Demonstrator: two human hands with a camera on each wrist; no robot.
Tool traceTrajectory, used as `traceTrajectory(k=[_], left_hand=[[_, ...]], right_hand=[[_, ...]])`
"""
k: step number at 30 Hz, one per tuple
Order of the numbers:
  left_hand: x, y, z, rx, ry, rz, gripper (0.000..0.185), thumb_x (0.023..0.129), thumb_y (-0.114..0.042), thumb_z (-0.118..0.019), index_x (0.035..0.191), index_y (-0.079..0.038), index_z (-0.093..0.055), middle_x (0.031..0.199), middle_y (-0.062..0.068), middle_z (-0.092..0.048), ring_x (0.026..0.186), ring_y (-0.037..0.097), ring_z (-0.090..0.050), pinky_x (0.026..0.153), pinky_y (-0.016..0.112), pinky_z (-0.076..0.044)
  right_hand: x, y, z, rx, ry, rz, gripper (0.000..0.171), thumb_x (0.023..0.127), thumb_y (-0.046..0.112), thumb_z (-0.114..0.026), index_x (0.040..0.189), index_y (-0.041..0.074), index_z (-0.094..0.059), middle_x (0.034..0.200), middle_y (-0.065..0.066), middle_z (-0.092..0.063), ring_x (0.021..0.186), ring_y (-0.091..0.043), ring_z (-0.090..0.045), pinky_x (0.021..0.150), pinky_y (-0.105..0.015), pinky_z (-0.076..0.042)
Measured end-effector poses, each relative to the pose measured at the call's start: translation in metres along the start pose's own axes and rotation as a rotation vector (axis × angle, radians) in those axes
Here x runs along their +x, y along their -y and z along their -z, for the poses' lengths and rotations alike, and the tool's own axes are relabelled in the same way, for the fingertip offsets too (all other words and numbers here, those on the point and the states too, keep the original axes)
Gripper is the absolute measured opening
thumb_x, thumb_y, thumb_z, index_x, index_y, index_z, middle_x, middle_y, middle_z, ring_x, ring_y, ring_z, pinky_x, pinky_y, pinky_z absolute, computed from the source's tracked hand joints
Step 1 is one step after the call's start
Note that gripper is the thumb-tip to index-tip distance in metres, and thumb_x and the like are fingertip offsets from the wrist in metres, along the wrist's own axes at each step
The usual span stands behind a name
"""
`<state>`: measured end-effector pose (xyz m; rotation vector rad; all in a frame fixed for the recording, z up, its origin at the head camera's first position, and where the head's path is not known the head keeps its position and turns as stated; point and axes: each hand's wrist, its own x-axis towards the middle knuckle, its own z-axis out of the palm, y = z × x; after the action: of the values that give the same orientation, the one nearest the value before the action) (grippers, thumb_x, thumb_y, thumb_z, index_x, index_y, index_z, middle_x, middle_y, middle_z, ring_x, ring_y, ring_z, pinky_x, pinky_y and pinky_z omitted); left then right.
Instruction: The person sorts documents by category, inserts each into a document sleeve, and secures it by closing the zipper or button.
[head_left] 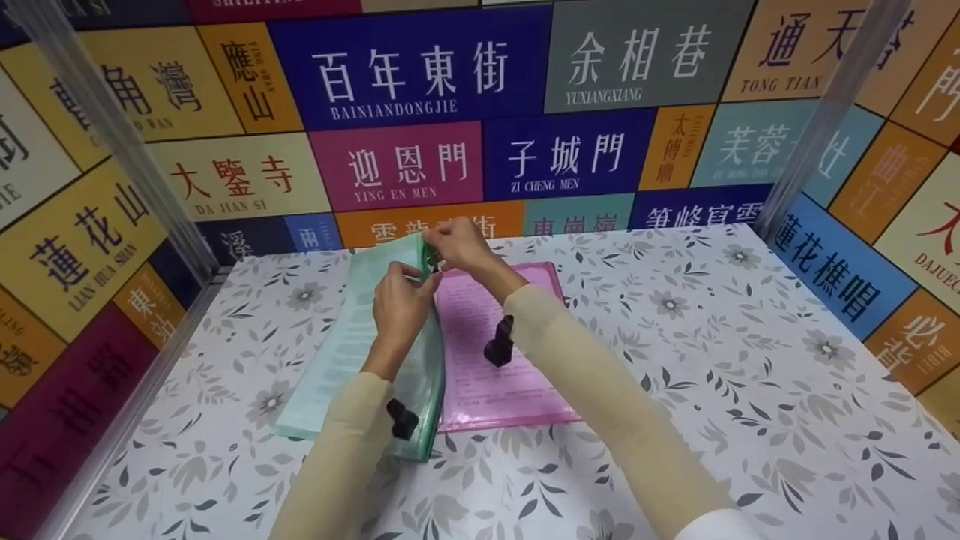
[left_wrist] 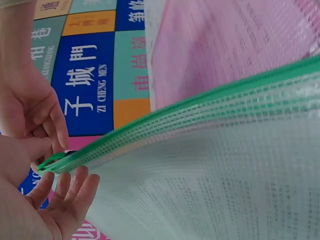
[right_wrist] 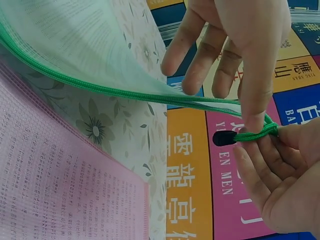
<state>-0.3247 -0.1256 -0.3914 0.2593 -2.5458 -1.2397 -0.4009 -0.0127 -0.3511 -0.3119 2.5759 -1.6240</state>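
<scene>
Fingers of both hands pinching the zipper end of a soft green mesh pouch, lifted just left of the flat pink pouch on the floral desk.

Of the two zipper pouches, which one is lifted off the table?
The green pouch: both hands hold its far end, raised and tilted. The pink pouch lies flat on the table, untouched.
</scene>
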Motion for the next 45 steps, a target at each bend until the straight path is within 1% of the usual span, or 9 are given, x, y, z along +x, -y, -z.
traceTrajectory(k=[8, 13, 17, 22, 25, 28, 33, 38, 45], left_hand=[[0.007, 0.003, -0.006, 0.013, -0.069, -0.026, 0.031, 0.091, -0.033, -0.071, 0.102, -0.006, -0.061, 0.096, 0.013, -0.072, 0.088, 0.028, -0.068, 0.077, 0.043, -0.052], [0.006, 0.001, -0.008, 0.011, -0.109, -0.027, 0.032, 0.091, -0.035, -0.072, 0.101, -0.007, -0.060, 0.094, 0.012, -0.070, 0.085, 0.027, -0.066, 0.074, 0.042, -0.051], [0.006, -0.004, -0.008, 0.008, -0.140, -0.062, 0.026, 0.090, -0.030, -0.073, 0.098, -0.006, -0.064, 0.093, 0.011, -0.071, 0.087, 0.026, -0.067, 0.076, 0.043, -0.052], [0.006, -0.009, -0.010, 0.056, -0.112, -0.088, 0.021, 0.089, -0.026, -0.072, 0.095, -0.006, -0.073, 0.096, 0.011, -0.073, 0.093, 0.028, -0.068, 0.081, 0.045, -0.053], [0.008, -0.008, -0.010, 0.081, -0.115, -0.091, 0.020, 0.089, -0.025, -0.072, 0.092, -0.005, -0.073, 0.095, 0.012, -0.073, 0.092, 0.030, -0.069, 0.081, 0.045, -0.054], [0.009, -0.006, -0.009, 0.087, -0.142, -0.070, 0.020, 0.089, -0.024, -0.073, 0.088, -0.005, -0.071, 0.090, 0.013, -0.073, 0.088, 0.031, -0.069, 0.078, 0.046, -0.054], [0.008, -0.001, -0.007, 0.081, -0.152, -0.041, 0.024, 0.088, -0.027, -0.075, 0.091, -0.005, -0.066, 0.089, 0.014, -0.072, 0.086, 0.031, -0.069, 0.077, 0.046, -0.053], [0.006, -0.001, -0.010, 0.136, -0.174, -0.110, 0.023, 0.087, -0.024, -0.073, 0.099, -0.005, -0.066, 0.091, 0.014, -0.072, 0.086, 0.032, -0.069, 0.076, 0.047, -0.053], [0.004, -0.006, -0.011, 0.168, -0.307, -0.247, 0.016, 0.086, -0.016, -0.068, 0.091, -0.003, -0.075, 0.082, 0.015, -0.077, 0.077, 0.038, -0.072, 0.070, 0.051, -0.056]], right_hand=[[0.000, -0.001, -0.003, -0.003, -0.020, -0.012, 0.028, 0.099, 0.027, -0.061, 0.100, 0.003, -0.076, 0.087, -0.005, -0.068, 0.075, -0.014, -0.066, 0.078, -0.039, -0.061], [0.001, 0.001, -0.005, 0.000, -0.046, -0.026, 0.026, 0.096, 0.027, -0.063, 0.088, 0.005, -0.075, 0.078, -0.001, -0.067, 0.066, -0.010, -0.064, 0.070, -0.032, -0.061], [0.001, 0.003, -0.006, -0.014, -0.062, -0.005, 0.027, 0.095, 0.025, -0.063, 0.083, 0.005, -0.075, 0.079, -0.001, -0.068, 0.062, -0.008, -0.063, 0.060, -0.025, -0.057], [0.000, 0.004, -0.006, -0.036, -0.062, -0.002, 0.029, 0.096, 0.023, -0.061, 0.078, 0.005, -0.075, 0.077, -0.001, -0.068, 0.057, -0.006, -0.061, 0.051, -0.020, -0.049], [0.001, 0.003, -0.006, -0.029, -0.063, -0.021, 0.030, 0.095, 0.022, -0.061, 0.074, 0.005, -0.072, 0.069, 0.001, -0.064, 0.052, -0.006, -0.058, 0.050, -0.021, -0.050], [0.003, 0.003, -0.006, -0.014, -0.064, -0.035, 0.027, 0.094, 0.021, -0.061, 0.078, 0.004, -0.073, 0.067, 0.001, -0.064, 0.050, -0.006, -0.059, 0.053, -0.025, -0.055], [0.002, 0.003, -0.005, 0.030, -0.044, -0.052, 0.025, 0.094, 0.021, -0.061, 0.092, 0.001, -0.076, 0.078, -0.007, -0.073, 0.053, -0.009, -0.066, 0.059, -0.030, -0.059], [0.000, 0.003, -0.004, 0.069, -0.038, -0.056, 0.026, 0.095, 0.021, -0.061, 0.094, 0.000, -0.076, 0.081, -0.013, -0.076, 0.055, -0.012, -0.069, 0.054, -0.028, -0.058], [0.000, 0.005, -0.003, 0.108, -0.054, -0.080, 0.027, 0.093, 0.018, -0.059, 0.100, -0.002, -0.075, 0.081, -0.014, -0.076, 0.050, -0.010, -0.066, 0.053, -0.027, -0.057]])
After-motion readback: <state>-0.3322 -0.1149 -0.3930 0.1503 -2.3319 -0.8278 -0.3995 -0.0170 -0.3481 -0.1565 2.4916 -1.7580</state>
